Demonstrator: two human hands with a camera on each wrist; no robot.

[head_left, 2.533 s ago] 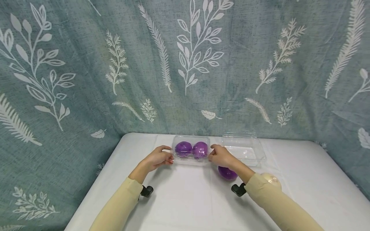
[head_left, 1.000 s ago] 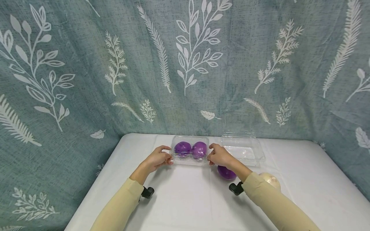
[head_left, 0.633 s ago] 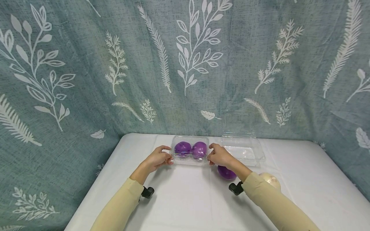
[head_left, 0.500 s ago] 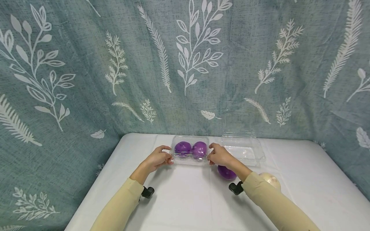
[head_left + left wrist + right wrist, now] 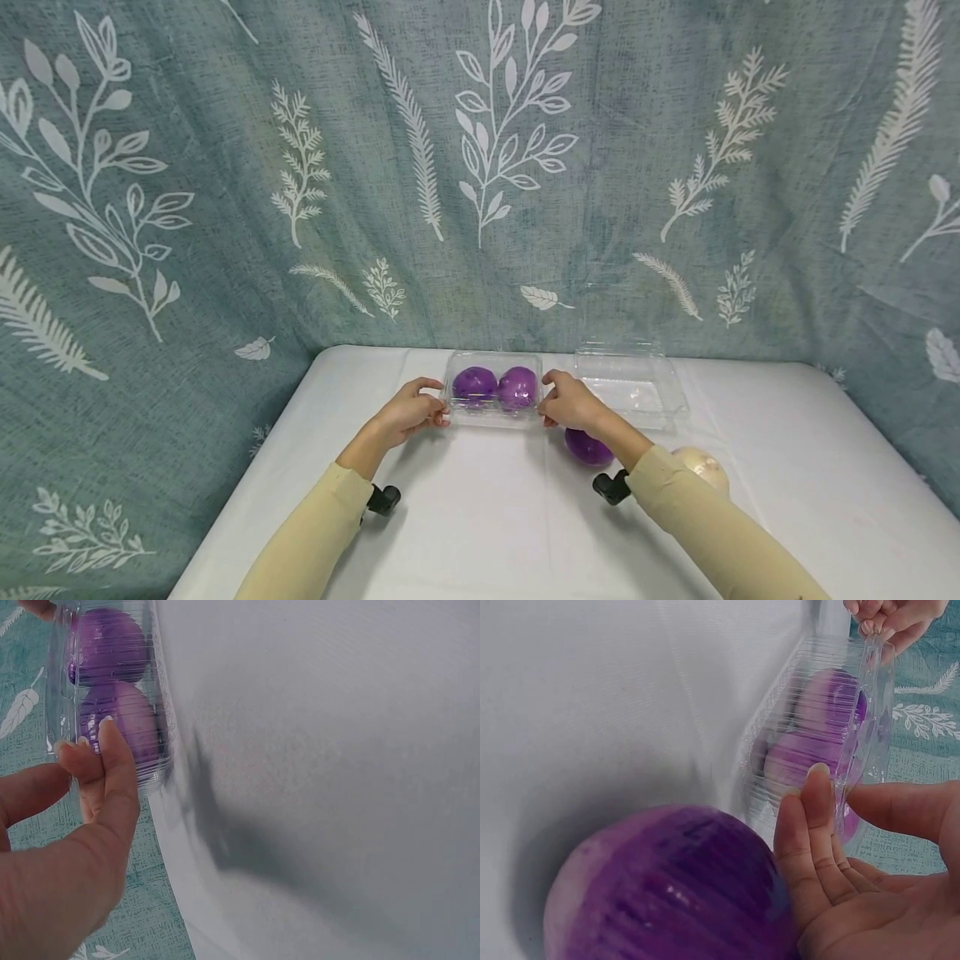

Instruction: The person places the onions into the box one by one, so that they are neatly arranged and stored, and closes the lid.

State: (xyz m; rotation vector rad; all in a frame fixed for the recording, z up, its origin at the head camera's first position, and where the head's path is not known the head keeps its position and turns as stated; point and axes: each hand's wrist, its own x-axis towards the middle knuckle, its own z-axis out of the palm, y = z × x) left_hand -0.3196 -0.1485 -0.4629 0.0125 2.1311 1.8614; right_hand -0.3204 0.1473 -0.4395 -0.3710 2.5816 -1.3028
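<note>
A clear plastic clamshell box (image 5: 495, 418) with a closed lid sits near the table's back edge. Side by side inside it lie two shiny purple onions (image 5: 475, 387), seen through ribbed walls in both wrist views. My left hand (image 5: 408, 411) pinches the box's left end, thumb and fingertips at its rim. At the opposite end, my right hand (image 5: 573, 404) pinches the rim in the same way. Another purple onion (image 5: 667, 892) rests on the table just below my right hand, partly covered by the forearm in the head view.
A second clear clamshell box (image 5: 630, 396) stands with its lid up to the right, behind my right hand. One pale onion (image 5: 702, 468) lies partly behind the right sleeve. The white-covered table (image 5: 480, 517) meets a green leaf-patterned curtain (image 5: 420, 275) at the back.
</note>
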